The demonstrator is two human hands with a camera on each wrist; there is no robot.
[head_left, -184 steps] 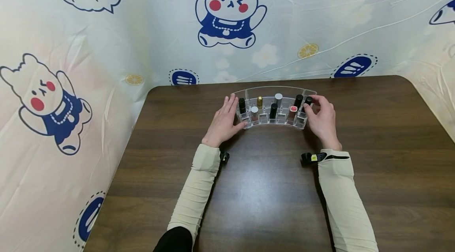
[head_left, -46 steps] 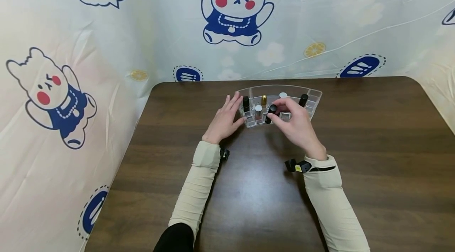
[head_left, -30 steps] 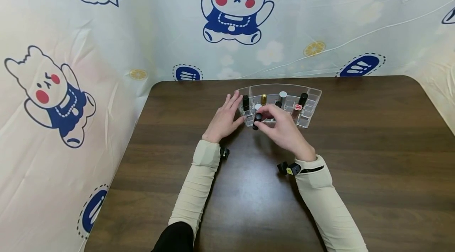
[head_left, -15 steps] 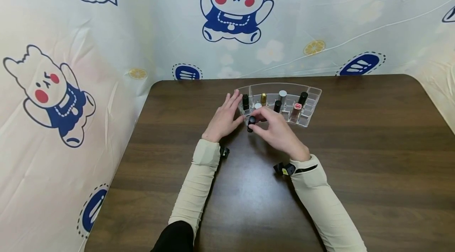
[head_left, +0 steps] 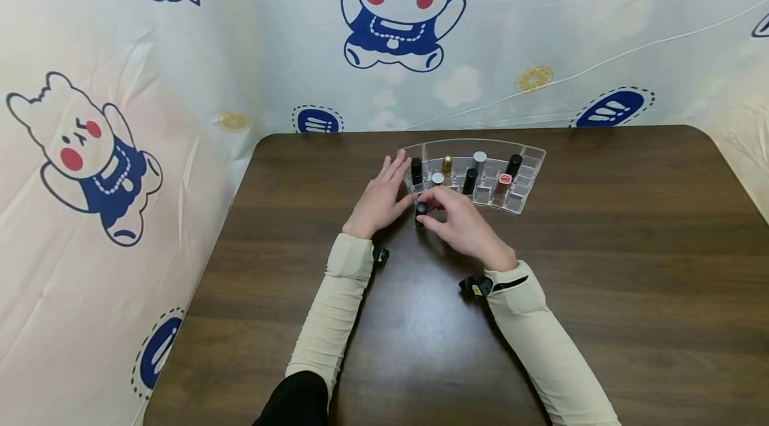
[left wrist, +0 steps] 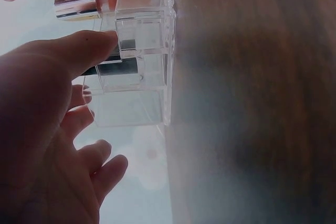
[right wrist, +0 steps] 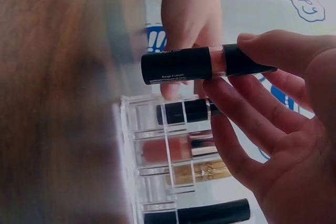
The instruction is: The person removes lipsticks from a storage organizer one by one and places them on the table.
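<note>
Thumb and fingertips of my right hand (head_left: pixel 459 219) pinch a black lipstick tube (head_left: pixel 420 214), held upright just in front of the clear organizer's left front corner. In the right wrist view this lipstick (right wrist: pixel 178 67) shows small printing and a pinkish band between its black parts. My left hand (head_left: pixel 375 202) rests at the left end of the clear curved organizer (head_left: pixel 531 179); its fingers lie straight along the side, its thumb touches the front. Upright in the slots stand a gold tube (head_left: pixel 447 165), a pink-topped tube (head_left: pixel 503 185) and several black or grey-capped ones.
The organizer stands near the far edge of the brown wooden table (head_left: pixel 601 266). Behind it hangs a pale sheet (head_left: pixel 288 25) printed with cartoon bears. Black wrist cameras (head_left: pixel 476 286) sit at both cuffs.
From the organizer's right end, my right hand has carried the black lipstick leftward, past the middle and down in front of the left corner. My left hand stays at the left end.
</note>
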